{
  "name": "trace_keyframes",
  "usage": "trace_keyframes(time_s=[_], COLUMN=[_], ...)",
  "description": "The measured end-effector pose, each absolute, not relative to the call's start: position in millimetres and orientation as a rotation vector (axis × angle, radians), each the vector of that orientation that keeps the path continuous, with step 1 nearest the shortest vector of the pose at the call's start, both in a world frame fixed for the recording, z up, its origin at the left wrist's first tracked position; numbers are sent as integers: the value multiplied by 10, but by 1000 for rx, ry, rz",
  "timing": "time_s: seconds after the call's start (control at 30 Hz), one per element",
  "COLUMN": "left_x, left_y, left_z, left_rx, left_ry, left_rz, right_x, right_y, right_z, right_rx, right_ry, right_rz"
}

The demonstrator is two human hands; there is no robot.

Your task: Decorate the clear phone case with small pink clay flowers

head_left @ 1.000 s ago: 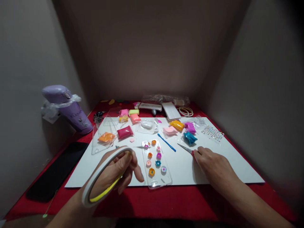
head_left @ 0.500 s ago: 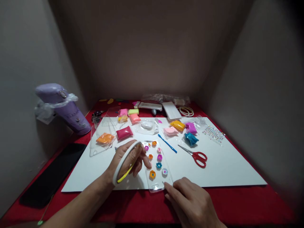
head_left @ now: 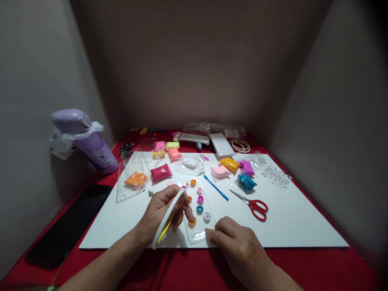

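Observation:
My left hand is closed round a thin white ring, like a bangle, now seen nearly edge-on. A yellow strip shows along the ring's lower part; whether it is attached I cannot tell. Below the left fingertips lies a clear phone case bearing small clay flowers in several colours. One finger reaches over or onto the lower orange flower. My right hand has curled fingers, its thumb and index at the case's lower right edge. Beside the case lie a blue modelling tool and red-handled scissors.
Packets of coloured clay, such as crimson and teal, lie on the white board. Gem stickers are at right, more rings behind. A black phone and purple container stand left on red cloth.
The ring has turned from a visible loop to nearly edge-on. My left hand has moved slightly right and down over the flowers. The right hand stays at the case's edge; the view has shifted a little.

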State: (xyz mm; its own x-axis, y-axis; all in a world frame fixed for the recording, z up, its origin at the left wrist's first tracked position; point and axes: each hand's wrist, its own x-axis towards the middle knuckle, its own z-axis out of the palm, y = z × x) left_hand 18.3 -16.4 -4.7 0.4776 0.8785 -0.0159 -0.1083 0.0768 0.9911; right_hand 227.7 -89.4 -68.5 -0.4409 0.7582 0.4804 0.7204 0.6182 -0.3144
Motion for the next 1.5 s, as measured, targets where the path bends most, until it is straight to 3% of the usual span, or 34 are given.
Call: trace_keyframes(time_s=[0.73,1.5], left_x=[76,41], left_y=[7,18], left_z=[-184,-205], left_rx=[1201,1203], left_ry=[790,788], left_rz=[1065,1114], right_x=[2390,2415], right_y=[-727,-753], right_z=[-748,-792], right_rx=[-918,-1004], right_ry=[-2368,-2329], right_rz=[61,132])
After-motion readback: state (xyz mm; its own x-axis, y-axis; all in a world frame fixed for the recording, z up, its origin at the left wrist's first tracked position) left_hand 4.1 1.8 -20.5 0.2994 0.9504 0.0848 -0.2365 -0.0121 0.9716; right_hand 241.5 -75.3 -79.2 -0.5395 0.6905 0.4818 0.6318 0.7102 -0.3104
